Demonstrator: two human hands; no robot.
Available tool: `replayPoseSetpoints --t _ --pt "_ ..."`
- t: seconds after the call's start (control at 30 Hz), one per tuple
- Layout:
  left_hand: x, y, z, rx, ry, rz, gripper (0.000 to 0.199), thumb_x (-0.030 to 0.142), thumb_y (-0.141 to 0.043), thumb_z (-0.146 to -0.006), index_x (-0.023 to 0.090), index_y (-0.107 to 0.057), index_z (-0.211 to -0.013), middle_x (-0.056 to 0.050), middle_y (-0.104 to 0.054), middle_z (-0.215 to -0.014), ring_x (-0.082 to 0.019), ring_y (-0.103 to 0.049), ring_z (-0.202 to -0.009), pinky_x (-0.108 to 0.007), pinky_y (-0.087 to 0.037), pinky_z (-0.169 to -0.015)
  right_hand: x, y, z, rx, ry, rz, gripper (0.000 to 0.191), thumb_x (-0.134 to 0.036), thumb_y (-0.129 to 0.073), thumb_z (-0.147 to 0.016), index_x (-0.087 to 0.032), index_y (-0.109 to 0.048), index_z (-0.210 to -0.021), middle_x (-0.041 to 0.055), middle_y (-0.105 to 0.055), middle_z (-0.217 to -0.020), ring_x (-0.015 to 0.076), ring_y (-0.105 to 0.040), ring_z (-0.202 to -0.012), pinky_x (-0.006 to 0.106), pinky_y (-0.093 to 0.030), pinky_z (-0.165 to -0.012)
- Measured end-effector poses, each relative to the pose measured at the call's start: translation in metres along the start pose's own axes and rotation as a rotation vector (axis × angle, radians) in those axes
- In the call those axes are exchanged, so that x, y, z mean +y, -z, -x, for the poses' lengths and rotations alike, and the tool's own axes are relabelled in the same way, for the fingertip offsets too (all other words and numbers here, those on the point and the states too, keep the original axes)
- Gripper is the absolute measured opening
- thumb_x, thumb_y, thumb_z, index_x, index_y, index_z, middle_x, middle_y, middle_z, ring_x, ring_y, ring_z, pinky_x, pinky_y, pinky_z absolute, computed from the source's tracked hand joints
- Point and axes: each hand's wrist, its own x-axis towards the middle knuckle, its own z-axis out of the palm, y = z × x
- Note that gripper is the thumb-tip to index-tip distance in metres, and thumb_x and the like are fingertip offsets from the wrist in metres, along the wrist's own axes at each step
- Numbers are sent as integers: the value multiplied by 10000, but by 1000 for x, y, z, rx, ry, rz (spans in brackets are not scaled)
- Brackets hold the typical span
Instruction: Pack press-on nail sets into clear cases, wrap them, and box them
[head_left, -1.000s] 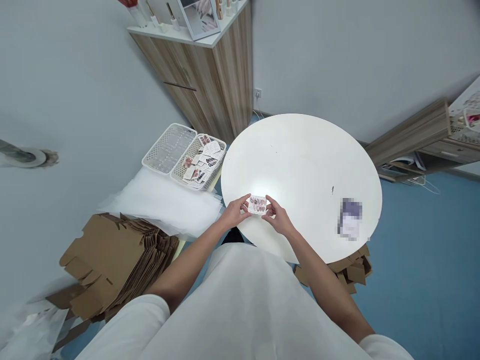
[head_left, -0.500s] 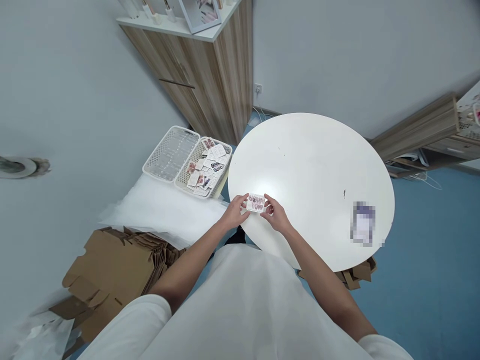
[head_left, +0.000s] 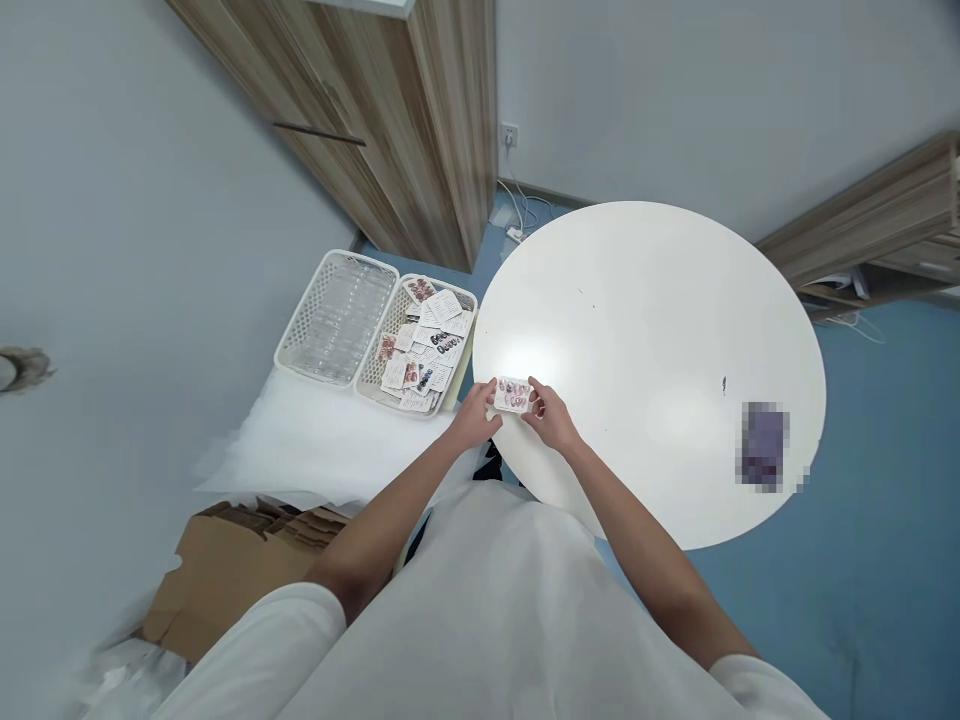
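A small card of press-on nails (head_left: 513,395), white with two rows of pinkish nails, is held over the near left edge of the round white table (head_left: 645,300). My left hand (head_left: 475,414) is closed on its left side, and my right hand (head_left: 552,414) grips the right side between thumb and fingers. To the left, a white basket (head_left: 361,386) holds many similar nail cards (head_left: 442,345), some face up and others showing printed backs. Beside it, another white basket (head_left: 279,350) contains clear plastic cases (head_left: 337,315).
Both baskets rest on white foam wrap (head_left: 322,430). Flattened cardboard boxes (head_left: 225,580) lie at lower left. A pixelated dark object (head_left: 763,445) is on the table's right side. A wood-grain cabinet (head_left: 420,130) stands behind, near a wall socket with cables (head_left: 517,225).
The view has shifted, so the table appears farther right and the cabinet top has mostly left the frame. Both hands keep hold of the nail card in nearly the same pose.
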Motion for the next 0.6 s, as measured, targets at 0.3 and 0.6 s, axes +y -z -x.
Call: replayPoseSetpoints --t 0.3,0.6 --pt "-23 2 -23 -22 27 -51 715 162 -505 -681 173 -260 -1353 -98 -418 -1162 -211 -480 -1027 -331 -434 -836 3 -22 -29 7 -174 147 678 -126 -518 -698 -240 -296 -1329 45 -477 -939 144 -479 -685 319 -454 -677" --pt "-35 -4 -24 -29 14 -84 671 171 -501 -699 160 -284 -1334 -111 -431 -1198 -222 -478 -1049 -370 -398 -906 8 -41 -24 62 -226 197 702 -105 -492 -689 -221 -263 -1343 83 -481 -1008 189 -504 -791 343 -454 -719"
